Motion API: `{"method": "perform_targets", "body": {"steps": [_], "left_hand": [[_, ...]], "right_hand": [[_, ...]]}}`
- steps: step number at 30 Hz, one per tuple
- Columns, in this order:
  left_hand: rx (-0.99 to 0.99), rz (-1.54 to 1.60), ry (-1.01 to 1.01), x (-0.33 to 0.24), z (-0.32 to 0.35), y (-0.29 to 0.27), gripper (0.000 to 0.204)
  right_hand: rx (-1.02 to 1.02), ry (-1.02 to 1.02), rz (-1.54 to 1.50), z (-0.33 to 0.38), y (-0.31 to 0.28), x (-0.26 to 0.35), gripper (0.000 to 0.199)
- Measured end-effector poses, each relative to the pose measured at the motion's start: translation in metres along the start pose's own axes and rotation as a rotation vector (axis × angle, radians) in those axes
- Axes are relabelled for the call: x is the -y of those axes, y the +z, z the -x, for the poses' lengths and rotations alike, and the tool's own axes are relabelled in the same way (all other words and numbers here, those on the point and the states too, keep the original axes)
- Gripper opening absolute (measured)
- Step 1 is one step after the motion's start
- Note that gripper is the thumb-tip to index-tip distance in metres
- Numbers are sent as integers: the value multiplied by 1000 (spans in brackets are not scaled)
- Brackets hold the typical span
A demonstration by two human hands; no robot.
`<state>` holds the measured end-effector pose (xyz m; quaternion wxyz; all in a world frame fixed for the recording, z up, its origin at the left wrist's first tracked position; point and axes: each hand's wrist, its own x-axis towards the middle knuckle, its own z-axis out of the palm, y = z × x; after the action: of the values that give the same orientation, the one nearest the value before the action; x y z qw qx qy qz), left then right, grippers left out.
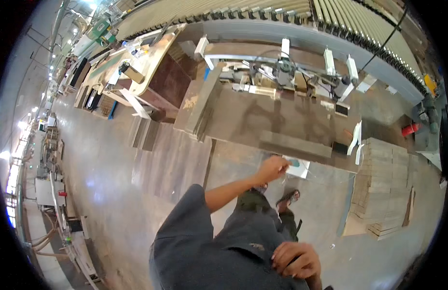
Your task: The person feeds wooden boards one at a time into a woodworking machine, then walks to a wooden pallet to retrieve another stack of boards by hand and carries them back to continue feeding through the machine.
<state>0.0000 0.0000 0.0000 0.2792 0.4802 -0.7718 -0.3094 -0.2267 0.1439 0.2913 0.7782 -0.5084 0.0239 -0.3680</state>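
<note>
My left hand [273,169] reaches forward with its fingers curled, just short of the workbench's near edge. Right beside its fingertips is a white flat piece with a greenish patch [297,167]; whether the fingers grip it or something small, I cannot tell. My right hand [297,261] is held close against my dark grey shirt [224,261], its fingers bent inward, and what they may hold is hidden. Ahead stands the brown workbench [243,121]. A long narrow board [296,144] lies along its near side, and several stacked strips [204,108] rest at its left end.
Metal clamping gear [284,70] spans the bench's far side. At left stands a light wooden table [156,60] with a tan bottle [131,72]. Stacked planks [383,188] sit on the floor at right, a brown panel [170,166] at left. A roller conveyor [262,24] runs behind.
</note>
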Motion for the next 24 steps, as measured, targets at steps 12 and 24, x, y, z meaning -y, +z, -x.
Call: {"method": "perform_targets", "body": {"steps": [12,24], "left_hand": [[-311,-409,-127,-6,-57,-13,45],[59,-431,-37,32,-137,-9,80]], "right_hand": [[436,30,82,-12,-162,91,53],[-727,798,1264,119,-361,-91,66]]}}
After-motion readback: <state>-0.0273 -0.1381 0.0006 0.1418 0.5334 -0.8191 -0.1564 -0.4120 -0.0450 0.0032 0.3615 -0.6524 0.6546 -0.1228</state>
